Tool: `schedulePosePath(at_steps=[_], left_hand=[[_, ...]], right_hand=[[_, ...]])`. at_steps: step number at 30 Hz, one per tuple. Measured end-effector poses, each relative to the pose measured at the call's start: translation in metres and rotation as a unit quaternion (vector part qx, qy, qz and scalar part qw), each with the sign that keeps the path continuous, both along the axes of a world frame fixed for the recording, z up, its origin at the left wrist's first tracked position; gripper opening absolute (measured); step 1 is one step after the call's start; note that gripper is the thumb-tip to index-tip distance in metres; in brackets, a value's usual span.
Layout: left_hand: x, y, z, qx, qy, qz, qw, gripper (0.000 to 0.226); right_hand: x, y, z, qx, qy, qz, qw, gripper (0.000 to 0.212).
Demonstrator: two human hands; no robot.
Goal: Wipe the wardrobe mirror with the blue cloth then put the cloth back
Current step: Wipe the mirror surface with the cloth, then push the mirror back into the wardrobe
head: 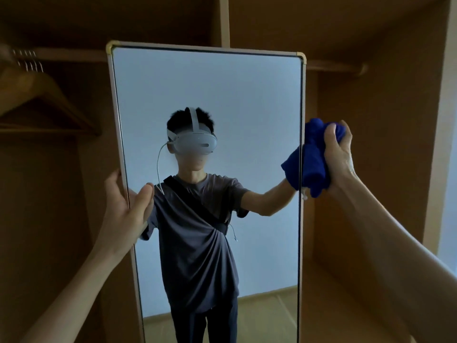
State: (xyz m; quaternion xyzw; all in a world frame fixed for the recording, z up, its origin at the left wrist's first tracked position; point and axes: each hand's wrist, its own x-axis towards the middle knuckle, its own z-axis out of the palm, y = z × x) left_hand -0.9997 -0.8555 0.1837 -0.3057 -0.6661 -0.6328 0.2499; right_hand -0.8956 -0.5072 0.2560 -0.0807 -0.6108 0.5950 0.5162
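Note:
A tall wardrobe mirror (247, 100) with a pale frame stands upright in front of me, inside an open wooden wardrobe. My left hand (126, 206) grips the mirror's left edge at mid height, thumb on the glass. My right hand (337, 154) is closed around a bunched blue cloth (312, 164). The cloth sits at the mirror's right edge, at about head height of my reflection, and overlaps the frame. The glass reflects a person in a dark T-shirt wearing a headset.
Wooden hangers (37, 100) hang on a rail (64, 54) at the upper left. The wardrobe's brown back panel (371, 144) and side wall (435, 120) enclose the mirror. A vertical divider (224, 21) rises behind the mirror's top.

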Motion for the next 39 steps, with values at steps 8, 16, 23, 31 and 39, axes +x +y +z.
schedulePosePath(at_steps=[8,16,23,31,39], left_hand=[[-0.008,-0.006,-0.002,-0.009,-0.030,-0.002,0.999,0.069],[-0.014,-0.015,-0.007,-0.008,-0.007,0.016,1.000,0.066],[0.022,-0.008,-0.014,0.038,0.042,0.027,0.998,0.046],[0.084,0.009,-0.052,-0.031,0.042,-0.096,0.994,0.022],[0.120,0.025,-0.086,-0.082,0.055,-0.158,0.983,0.030]], right_hand=[[0.012,-0.012,0.008,0.129,-0.057,0.038,0.989,0.060],[0.043,-0.025,0.009,0.146,-0.069,0.040,0.986,0.039],[0.074,-0.062,0.006,0.179,-0.043,0.049,0.982,0.035],[0.092,-0.111,0.005,0.174,-0.013,0.040,0.984,0.028],[0.089,-0.156,0.005,0.184,0.012,0.065,0.981,0.037]])
